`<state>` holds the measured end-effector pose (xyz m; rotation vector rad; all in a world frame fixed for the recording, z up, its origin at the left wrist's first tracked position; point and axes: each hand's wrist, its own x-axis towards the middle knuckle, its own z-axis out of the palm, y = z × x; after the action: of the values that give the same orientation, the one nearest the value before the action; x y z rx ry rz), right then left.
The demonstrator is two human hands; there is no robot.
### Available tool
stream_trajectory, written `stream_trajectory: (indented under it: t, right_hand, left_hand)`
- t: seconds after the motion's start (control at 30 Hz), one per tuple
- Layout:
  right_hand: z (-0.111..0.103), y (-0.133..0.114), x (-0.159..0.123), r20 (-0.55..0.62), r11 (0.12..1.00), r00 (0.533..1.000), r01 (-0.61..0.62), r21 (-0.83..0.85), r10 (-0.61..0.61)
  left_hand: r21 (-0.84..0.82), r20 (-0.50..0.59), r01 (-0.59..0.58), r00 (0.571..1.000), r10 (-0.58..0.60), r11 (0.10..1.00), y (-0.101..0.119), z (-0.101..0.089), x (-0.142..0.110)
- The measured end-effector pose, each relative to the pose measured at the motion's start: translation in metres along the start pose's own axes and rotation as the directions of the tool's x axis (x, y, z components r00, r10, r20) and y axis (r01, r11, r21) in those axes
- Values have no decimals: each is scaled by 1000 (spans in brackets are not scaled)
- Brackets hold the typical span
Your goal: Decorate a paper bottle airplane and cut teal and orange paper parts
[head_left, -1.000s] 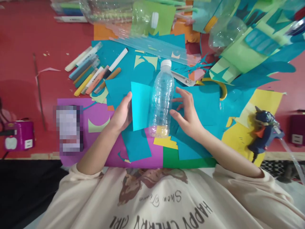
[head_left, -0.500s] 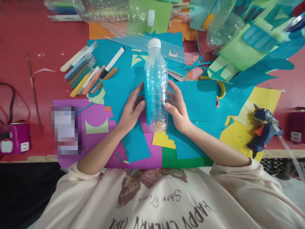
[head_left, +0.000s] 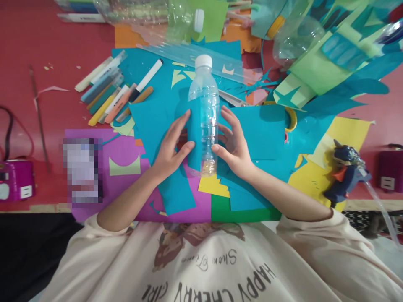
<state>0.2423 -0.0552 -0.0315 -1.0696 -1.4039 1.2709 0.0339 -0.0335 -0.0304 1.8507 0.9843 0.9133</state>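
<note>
A clear plastic bottle [head_left: 209,126] with a white cap [head_left: 203,61] is between my two hands, cap away from me. Along its left side lies a piece of blue paper [head_left: 194,138], curved with the bottle's wall. My left hand [head_left: 171,151] holds the bottle from the left, thumb and fingertips at the blue paper's edge. On the other side my right hand [head_left: 234,147] has its thumb on the clear wall and its fingers curved round the right side. Parts of the fingers are hidden behind the bottle. Under it lie sheets of blue paper [head_left: 258,130].
Several markers [head_left: 107,92] lie at the left, above a phone [head_left: 82,170]. Scissors [head_left: 233,98] with yellow handles lie beyond my right hand. A glue gun [head_left: 346,172] rests on yellow paper at the right. Another clear bottle [head_left: 179,21] lies at the back.
The bottle has turned a little, so a wider strip of the blue paper shows on its left side. Both hands stay at its sides; the whole view has shifted slightly.
</note>
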Motion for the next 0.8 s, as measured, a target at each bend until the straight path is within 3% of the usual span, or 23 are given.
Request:
stream_trajectory:
  t: [0.3, 0.57, 0.8]
  right_hand:
    - [-7, -6, 2, 64, 991, 997, 44, -123, -36]
    - [-2, 3, 3, -8, 989, 1000, -14, -145, 14]
    - [1, 8, 3, -34, 988, 999, -15, -155, 10]
  left_hand:
    - [124, 23, -20, 1000, 17, 992, 3, -3, 2]
    - [234, 22, -29, 999, 24, 972, 6, -4, 1]
    - [265, 80, -179, 983, 163, 947, 5, -3, 2]
